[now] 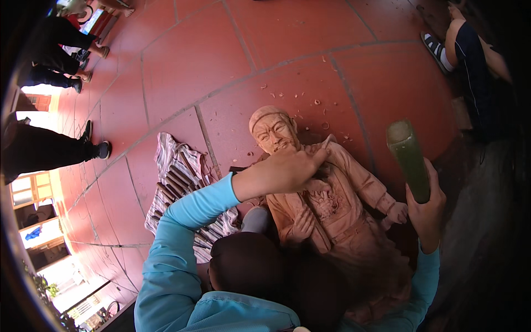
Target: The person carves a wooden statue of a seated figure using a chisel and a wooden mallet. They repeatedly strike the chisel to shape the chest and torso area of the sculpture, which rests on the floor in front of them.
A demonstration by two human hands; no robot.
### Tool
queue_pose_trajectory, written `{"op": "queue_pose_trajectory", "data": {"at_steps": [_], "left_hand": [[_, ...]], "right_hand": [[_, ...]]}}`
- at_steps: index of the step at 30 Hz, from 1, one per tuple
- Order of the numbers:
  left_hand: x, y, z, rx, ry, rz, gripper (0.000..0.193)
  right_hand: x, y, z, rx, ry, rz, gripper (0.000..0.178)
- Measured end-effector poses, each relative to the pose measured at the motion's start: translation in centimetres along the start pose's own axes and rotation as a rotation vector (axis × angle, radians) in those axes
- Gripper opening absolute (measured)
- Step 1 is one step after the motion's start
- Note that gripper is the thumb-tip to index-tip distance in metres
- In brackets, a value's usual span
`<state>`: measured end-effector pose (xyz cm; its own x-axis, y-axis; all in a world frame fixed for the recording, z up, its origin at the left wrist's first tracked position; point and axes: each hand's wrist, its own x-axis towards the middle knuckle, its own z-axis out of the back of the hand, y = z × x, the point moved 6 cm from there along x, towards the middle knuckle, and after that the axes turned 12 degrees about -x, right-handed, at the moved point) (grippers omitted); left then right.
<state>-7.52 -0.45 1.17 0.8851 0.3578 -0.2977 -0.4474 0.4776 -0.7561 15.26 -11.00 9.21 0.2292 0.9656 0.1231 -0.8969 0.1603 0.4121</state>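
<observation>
A carved reddish-brown wooden statue of a robed figure [345, 213] lies on its back with its capped head [272, 128] away from me. My left hand [296, 169] reaches across its upper chest, just below the chin. Those fingers are curled closed, and whatever they grip is hidden by the hand. Beyond the statue's side, at the right, my right hand [428, 200] wraps round the lower end of a thick green mallet [409, 157], held upright with its pale worn end on top. The mallet is apart from the statue.
Left of the statue, a striped cloth [166, 152] carries several rows of wooden-handled tools [178, 180]. Wood shavings [317, 102] litter the red tiled floor [221, 83]. Other people's legs [61, 143] are at the left, and a seated person's leg [470, 61] at the upper right. A dark rounded shape [246, 265] covers the lower middle.
</observation>
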Motion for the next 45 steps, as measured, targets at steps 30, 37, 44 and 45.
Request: {"op": "queue_pose_trajectory", "data": {"at_steps": [30, 37, 44, 45], "left_hand": [[-9.6, 3.6, -2.9, -0.624, 0.097, -0.142, 0.034], [-9.5, 3.2, -3.1, -0.206, -0.007, -0.335, 0.035], [-9.4, 4.5, -4.7, -0.148, -0.071, -0.288, 0.018], [-9.4, 4.4, -4.7, -0.117, -0.084, -0.290, 0.014]], "right_hand": [[-12.8, -2.6, -4.3, 0.174, 0.483, -0.609, 0.054], [-11.5, -2.9, -4.7, 0.187, 0.510, -0.645, 0.053], [-10.7, -2.4, -5.2, 0.167, 0.527, -0.603, 0.050], [-10.6, -2.3, -5.3, 0.153, 0.521, -0.560, 0.050]]}}
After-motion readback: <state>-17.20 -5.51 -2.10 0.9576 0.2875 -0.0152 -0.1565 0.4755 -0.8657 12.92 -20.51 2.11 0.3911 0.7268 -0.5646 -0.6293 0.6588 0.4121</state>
